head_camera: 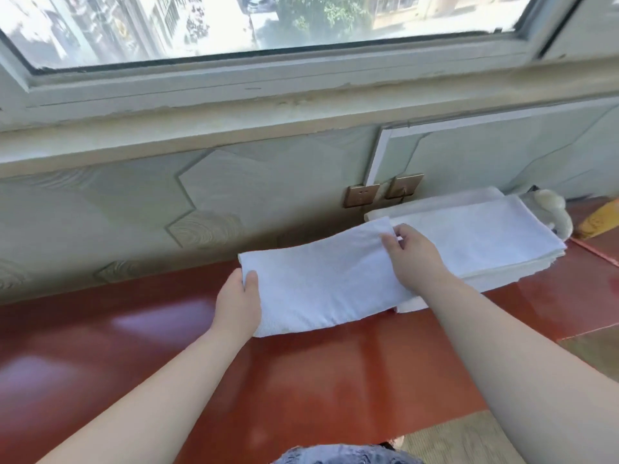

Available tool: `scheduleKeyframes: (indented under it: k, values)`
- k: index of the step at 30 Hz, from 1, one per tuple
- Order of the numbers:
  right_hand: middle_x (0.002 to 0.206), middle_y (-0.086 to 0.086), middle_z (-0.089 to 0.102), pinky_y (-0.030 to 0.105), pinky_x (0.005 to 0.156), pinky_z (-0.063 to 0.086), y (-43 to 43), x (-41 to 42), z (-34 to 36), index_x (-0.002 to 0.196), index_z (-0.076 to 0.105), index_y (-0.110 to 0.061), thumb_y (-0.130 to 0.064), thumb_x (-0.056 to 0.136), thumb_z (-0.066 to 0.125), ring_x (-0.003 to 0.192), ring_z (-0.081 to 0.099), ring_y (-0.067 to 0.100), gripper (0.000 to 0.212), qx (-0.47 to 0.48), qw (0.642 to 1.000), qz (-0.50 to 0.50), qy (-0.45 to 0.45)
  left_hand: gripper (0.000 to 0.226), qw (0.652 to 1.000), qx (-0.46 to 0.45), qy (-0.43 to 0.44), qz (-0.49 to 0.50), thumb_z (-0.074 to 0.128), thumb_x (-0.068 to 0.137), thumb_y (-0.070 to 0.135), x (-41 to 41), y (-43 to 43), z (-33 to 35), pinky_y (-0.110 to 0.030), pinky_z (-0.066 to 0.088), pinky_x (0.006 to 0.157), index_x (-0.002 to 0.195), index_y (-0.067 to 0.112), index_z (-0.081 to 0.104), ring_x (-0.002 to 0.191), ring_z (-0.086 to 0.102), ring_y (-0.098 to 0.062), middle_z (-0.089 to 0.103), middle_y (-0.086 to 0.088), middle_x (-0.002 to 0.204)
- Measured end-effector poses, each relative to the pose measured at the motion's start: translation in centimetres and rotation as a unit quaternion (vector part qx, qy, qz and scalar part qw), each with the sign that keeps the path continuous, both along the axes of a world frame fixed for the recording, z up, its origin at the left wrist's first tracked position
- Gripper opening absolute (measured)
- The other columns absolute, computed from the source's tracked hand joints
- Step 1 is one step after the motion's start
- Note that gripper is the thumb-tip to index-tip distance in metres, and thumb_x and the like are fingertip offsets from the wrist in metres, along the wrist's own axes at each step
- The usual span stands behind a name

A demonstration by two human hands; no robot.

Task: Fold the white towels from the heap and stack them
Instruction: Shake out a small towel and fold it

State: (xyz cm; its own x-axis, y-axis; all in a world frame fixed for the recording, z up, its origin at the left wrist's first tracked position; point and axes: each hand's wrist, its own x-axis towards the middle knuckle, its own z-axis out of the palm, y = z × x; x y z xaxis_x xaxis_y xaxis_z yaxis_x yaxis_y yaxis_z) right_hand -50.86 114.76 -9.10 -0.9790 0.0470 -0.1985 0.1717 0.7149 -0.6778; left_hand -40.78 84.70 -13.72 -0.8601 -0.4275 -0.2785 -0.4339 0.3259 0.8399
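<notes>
So I'm holding a long white terry towel (318, 283), already folded into a strip, just left of the neat stack of folded white towels (485, 236) on the glossy red bench (134, 346). My left hand (237, 304) is gripping the end farthest from the stack, and my right hand (410, 259) is pinching the end overlapping it, fingers (390, 244) curled on cloth. I'm guessing we're well along, but I'm not seeing the heap. Loads of open bench left of the stack, with the wall sitting close behind it.
</notes>
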Motion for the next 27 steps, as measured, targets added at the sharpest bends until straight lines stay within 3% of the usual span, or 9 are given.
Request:
scheduleKeyframes:
  k: [6,8,10,12,16,19,21,23,27]
  values:
    - [0.089,-0.004,0.061,0.032,0.066,0.039,16.5,-8.0,3.8,0.112,0.061,-0.027,-0.046,0.103,0.053,0.081,0.057,0.023,0.023,0.020,0.999,-0.038,0.011,0.032,0.999,0.015,0.049,-0.009,0.039,0.108,0.029,-7.4,14.1,2.9,-0.041,0.050,0.084,0.101,0.008,0.063,0.096,0.063,-0.030,0.069,-0.009,0.101]
    - [0.080,-0.004,0.057,0.030,0.060,0.037,20.8,-10.2,4.2,0.102,0.062,-0.024,-0.045,0.102,0.055,0.073,0.053,0.021,0.022,0.014,0.999,-0.051,0.010,0.033,0.999,0.022,0.049,-0.012,0.039,0.108,0.030,-9.8,17.9,3.5,-0.045,0.051,0.087,0.102,0.007,0.062,0.099,0.064,-0.034,0.069,-0.012,0.102]
    - [0.070,-0.003,0.052,0.031,0.057,0.034,24.1,-11.9,4.5,0.086,0.058,-0.019,-0.041,0.102,0.057,0.069,0.049,0.024,0.027,0.013,0.998,-0.056,0.008,0.033,0.999,0.008,0.049,-0.021,0.039,0.110,0.029,-11.9,20.9,3.8,-0.042,0.047,0.082,0.103,0.006,0.062,0.095,0.062,-0.032,0.067,-0.006,0.097]
    - [0.072,0.003,0.055,0.032,0.060,0.037,26.7,-13.3,4.1,0.084,0.059,-0.014,-0.038,0.102,0.058,0.072,0.051,0.026,0.030,0.024,0.998,-0.054,-0.007,0.033,0.998,-0.020,0.040,-0.034,0.038,0.111,0.028,-13.7,23.4,3.8,-0.036,0.041,0.078,0.105,0.005,0.061,0.092,0.059,-0.027,0.063,-0.002,0.093]
    - [0.082,0.006,0.063,0.033,0.070,0.039,30.0,-14.3,1.2,0.101,0.066,-0.012,-0.039,0.104,0.056,0.083,0.057,0.029,0.029,0.059,0.996,-0.051,-0.045,0.036,0.993,-0.083,-0.021,-0.084,0.034,0.111,0.033,-16.0,26.2,1.1,-0.037,0.045,0.087,0.116,0.009,0.060,0.106,0.061,-0.031,0.065,-0.009,0.111]
    - [0.084,0.009,0.064,0.034,0.067,0.038,30.6,-14.2,-1.3,0.096,0.065,-0.009,-0.035,0.105,0.050,0.086,0.057,0.031,0.032,0.089,0.992,-0.032,-0.082,0.052,0.979,-0.128,-0.117,-0.109,0.032,0.110,0.040,-16.7,26.9,-1.2,-0.043,0.048,0.100,0.133,0.001,0.057,0.119,0.059,-0.037,0.063,-0.018,0.131]
    - [0.085,0.009,0.063,0.035,0.068,0.037,30.3,-14.2,-2.3,0.097,0.063,-0.006,-0.035,0.104,0.049,0.090,0.058,0.033,0.033,0.120,0.988,-0.014,-0.093,0.058,0.976,-0.130,-0.143,-0.098,0.034,0.109,0.045,-16.9,26.8,-2.0,-0.044,0.048,0.102,0.137,-0.001,0.057,0.122,0.059,-0.038,0.062,-0.019,0.135]
    - [0.103,0.013,0.065,0.035,0.076,0.039,30.0,-14.4,-2.6,0.115,0.061,-0.007,-0.033,0.104,0.050,0.100,0.059,0.036,0.031,0.144,0.986,-0.003,-0.078,0.056,0.976,-0.130,-0.148,-0.089,0.037,0.109,0.042,-17.2,26.8,-2.0,-0.044,0.049,0.102,0.138,-0.001,0.056,0.122,0.059,-0.038,0.061,-0.020,0.135]
    - [0.101,0.019,0.063,0.039,0.072,0.042,30.5,-14.6,-2.5,0.125,0.054,-0.012,-0.029,0.104,0.048,0.086,0.051,0.034,0.028,0.180,0.983,-0.015,-0.025,0.044,0.977,-0.145,-0.138,-0.071,0.040,0.110,0.035,-16.2,27.9,-1.8,-0.039,0.047,0.091,0.131,0.001,0.057,0.116,0.060,-0.037,0.063,-0.019,0.127]
